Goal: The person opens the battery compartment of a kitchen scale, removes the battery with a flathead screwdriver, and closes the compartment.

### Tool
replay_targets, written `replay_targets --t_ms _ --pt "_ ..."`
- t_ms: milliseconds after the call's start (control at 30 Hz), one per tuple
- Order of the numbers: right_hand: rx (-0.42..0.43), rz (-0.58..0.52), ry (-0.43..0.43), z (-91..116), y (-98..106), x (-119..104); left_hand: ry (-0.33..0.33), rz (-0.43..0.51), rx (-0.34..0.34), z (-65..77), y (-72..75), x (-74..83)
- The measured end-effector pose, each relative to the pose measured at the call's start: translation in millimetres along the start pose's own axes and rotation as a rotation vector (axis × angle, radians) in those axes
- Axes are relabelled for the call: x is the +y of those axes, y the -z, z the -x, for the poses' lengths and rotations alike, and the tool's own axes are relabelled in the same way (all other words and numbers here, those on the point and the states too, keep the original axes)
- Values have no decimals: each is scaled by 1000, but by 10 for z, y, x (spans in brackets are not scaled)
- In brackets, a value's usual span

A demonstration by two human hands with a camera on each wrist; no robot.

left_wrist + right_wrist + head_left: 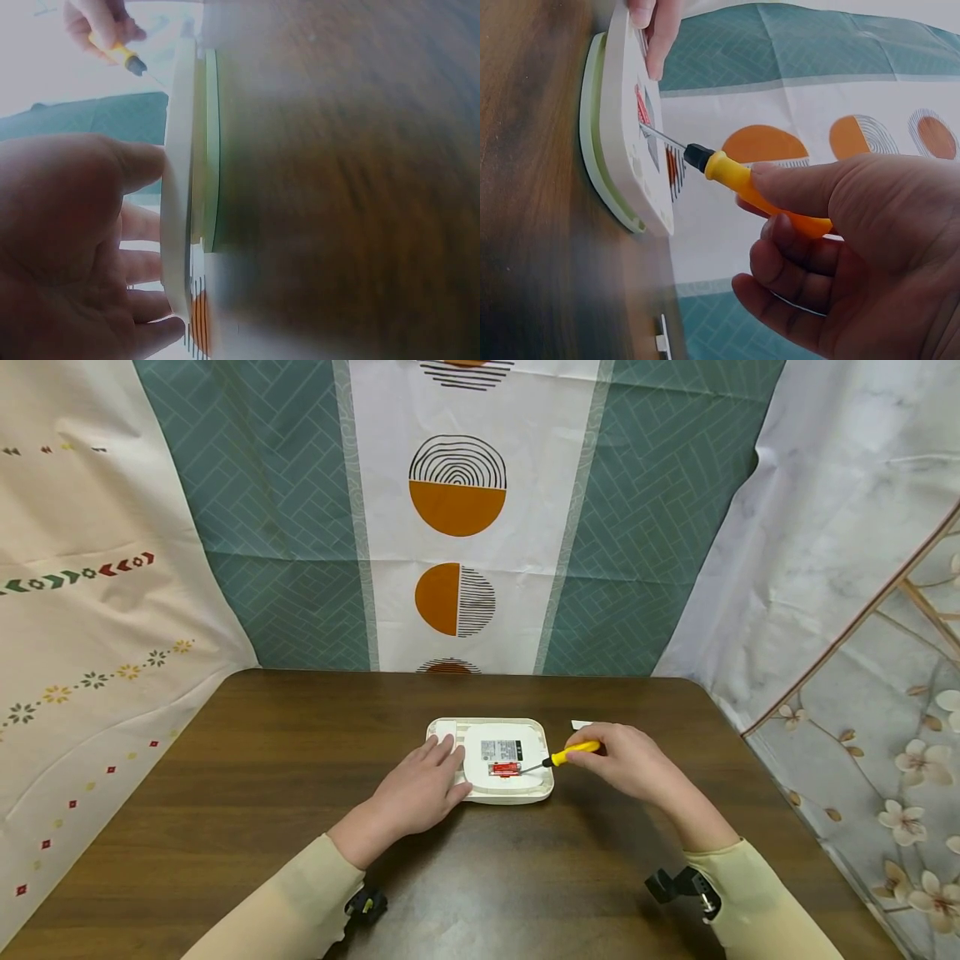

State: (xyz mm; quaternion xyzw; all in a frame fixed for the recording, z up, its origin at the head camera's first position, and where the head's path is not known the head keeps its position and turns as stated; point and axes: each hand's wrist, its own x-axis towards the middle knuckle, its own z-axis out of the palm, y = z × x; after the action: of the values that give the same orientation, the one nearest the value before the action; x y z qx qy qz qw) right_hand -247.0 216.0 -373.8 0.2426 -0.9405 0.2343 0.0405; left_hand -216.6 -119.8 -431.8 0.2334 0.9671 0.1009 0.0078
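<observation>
A white device (531,786) with rounded corners lies on the table, its label (500,750) facing up. Red batteries (504,769) sit in a small compartment below that label. My left hand (420,783) rests on the device's left side, fingers extended over its edge. From the right, my right hand (626,762) grips a yellow-handled screwdriver (735,176) between thumb and fingers. Its thin metal shaft slants down to the right end of the batteries. In the right wrist view a pale green layer (592,142) shows beneath the white body.
A small flat white piece (581,724) lies on the brown wooden table (300,760), behind my right hand. Patterned cloth (461,527) hangs at the table's back edge, and more cloth hangs on both sides.
</observation>
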Motion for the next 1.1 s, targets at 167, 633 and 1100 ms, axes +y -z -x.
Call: replay_targets --t_ms 167,633,1100 --pt "66 70 41 26 -55 -75 -6 20 -2 4 16 1" --pt "72 51 0 -18 -109 -11 10 44 -25 15 46 23" --pt "-13 -11 -120 -21 -149 166 14 47 -16 -7 28 21"
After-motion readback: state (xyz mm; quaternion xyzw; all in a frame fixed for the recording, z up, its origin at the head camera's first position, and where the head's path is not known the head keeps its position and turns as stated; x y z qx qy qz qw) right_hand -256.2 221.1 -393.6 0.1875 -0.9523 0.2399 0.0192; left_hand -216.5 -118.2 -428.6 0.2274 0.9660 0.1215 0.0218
